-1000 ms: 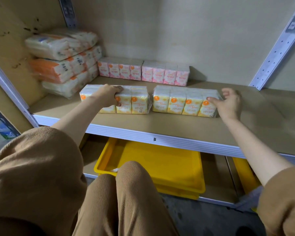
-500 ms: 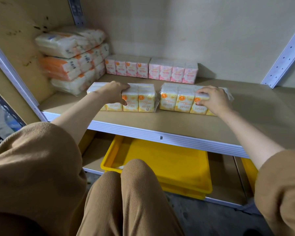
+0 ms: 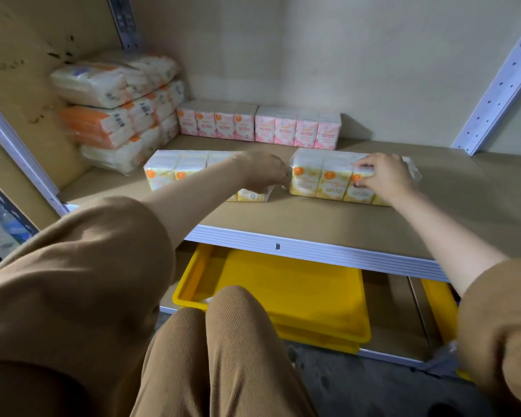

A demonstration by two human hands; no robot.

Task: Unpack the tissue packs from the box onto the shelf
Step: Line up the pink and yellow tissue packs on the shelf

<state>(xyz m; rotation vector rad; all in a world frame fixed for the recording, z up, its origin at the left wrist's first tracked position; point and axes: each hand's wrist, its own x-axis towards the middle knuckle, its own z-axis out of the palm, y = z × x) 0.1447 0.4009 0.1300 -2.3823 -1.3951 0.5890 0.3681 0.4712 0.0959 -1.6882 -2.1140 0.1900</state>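
Looking at the shelf, two yellow multipacks are lined up end to end along the front. Both long axes run left to right, parallel to the shelf edge, with a small gap left between them.

The left yellow pack is covered at its right end by the left hand. The fingers are curled down toward the gap, but it's blurry there, so a real grip can't be confirmed. The right yellow pack is pinched near its right end by the right hand, fingers on top and thumb on the front face. So each pack is served by the hand on its own side, and closing that gap is probably what the next nudge comes down to.

Count, for the record:
- Two yellow packs in front.
- Two pink packs against the back wall, four faces counted across each.
- Three bigger packs piled in a stack in the left corner.
- One yellow tray underneath, with a second partly seen.

No box can be seen anywhere.
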